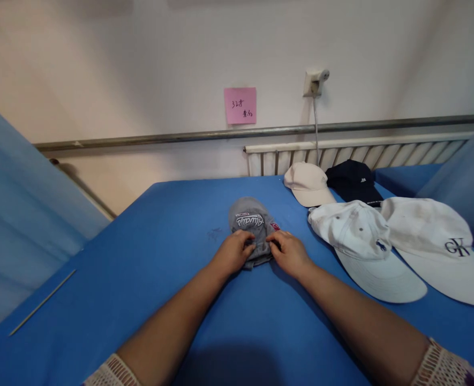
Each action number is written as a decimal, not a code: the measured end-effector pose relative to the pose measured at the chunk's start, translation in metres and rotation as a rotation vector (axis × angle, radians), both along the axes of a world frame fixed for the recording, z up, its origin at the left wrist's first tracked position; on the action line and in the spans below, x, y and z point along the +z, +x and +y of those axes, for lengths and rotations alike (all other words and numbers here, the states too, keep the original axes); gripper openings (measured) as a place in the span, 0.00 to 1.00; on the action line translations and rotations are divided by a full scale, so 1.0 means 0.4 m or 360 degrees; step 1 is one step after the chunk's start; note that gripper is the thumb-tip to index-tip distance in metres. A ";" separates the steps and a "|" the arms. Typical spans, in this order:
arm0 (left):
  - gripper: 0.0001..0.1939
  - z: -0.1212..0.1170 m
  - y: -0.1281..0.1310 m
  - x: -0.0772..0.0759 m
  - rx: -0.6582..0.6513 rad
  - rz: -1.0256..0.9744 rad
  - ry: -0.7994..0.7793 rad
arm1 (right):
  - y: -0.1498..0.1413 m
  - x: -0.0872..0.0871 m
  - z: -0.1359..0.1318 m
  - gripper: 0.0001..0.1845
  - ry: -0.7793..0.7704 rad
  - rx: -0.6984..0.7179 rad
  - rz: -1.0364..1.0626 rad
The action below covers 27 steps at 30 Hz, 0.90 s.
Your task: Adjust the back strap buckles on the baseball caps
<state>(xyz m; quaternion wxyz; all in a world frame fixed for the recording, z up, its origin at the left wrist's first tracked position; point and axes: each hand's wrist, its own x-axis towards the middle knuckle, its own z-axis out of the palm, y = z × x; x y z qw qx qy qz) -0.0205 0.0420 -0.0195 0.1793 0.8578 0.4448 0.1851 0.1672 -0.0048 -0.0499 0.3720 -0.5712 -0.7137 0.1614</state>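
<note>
A grey baseball cap with white "Always" lettering lies on the blue-covered bed, brim pointing away from me. My left hand is on the near left part of its crown, thumb and forefinger curled onto the cloth. On the crown's near right side, my right hand has its fingertips bent against the fabric, beside a small red patch. Both hands appear to pinch the cap's cloth, though the exact contact is partly covered by the fingers. The near edge of the crown looks crumpled and flattened.
To the right lie a pale cap with a dark logo, a white CK cap, a cream cap and a black cap. A thin stick rests at left. Behind are a rail and radiator.
</note>
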 end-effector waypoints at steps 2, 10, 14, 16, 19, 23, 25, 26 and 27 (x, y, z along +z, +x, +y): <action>0.10 0.010 0.007 -0.004 -0.0014 0.0112 -0.0001 | -0.005 -0.005 0.002 0.11 -0.0065 -0.0040 0.0036; 0.04 -0.003 0.034 0.005 -0.0031 0.0386 0.0111 | -0.009 -0.053 0.027 0.10 -0.0169 -0.0199 0.0583; 0.06 -0.004 0.023 0.030 0.0131 0.0233 0.0164 | 0.001 -0.071 0.040 0.11 -0.0072 -0.0276 0.0882; 0.08 -0.002 0.007 0.059 0.0247 0.0095 0.0234 | 0.006 -0.069 0.045 0.12 -0.0003 -0.0355 0.0965; 0.09 -0.009 -0.024 0.112 0.0298 -0.0172 0.0393 | 0.010 -0.060 0.047 0.13 0.0098 -0.0453 0.1050; 0.08 -0.039 -0.055 0.165 0.0157 -0.0392 0.0513 | 0.008 -0.044 0.040 0.14 0.0167 -0.0451 0.1126; 0.07 -0.053 -0.060 0.176 0.0083 -0.0446 0.0547 | 0.005 -0.031 0.030 0.15 0.0138 -0.0372 0.1112; 0.07 -0.057 -0.060 0.178 0.0048 -0.0458 0.0555 | 0.004 -0.024 0.024 0.15 0.0131 -0.0302 0.1091; 0.07 -0.061 -0.059 0.178 0.0013 -0.0460 0.0550 | 0.002 -0.015 0.017 0.14 0.0142 -0.0223 0.1059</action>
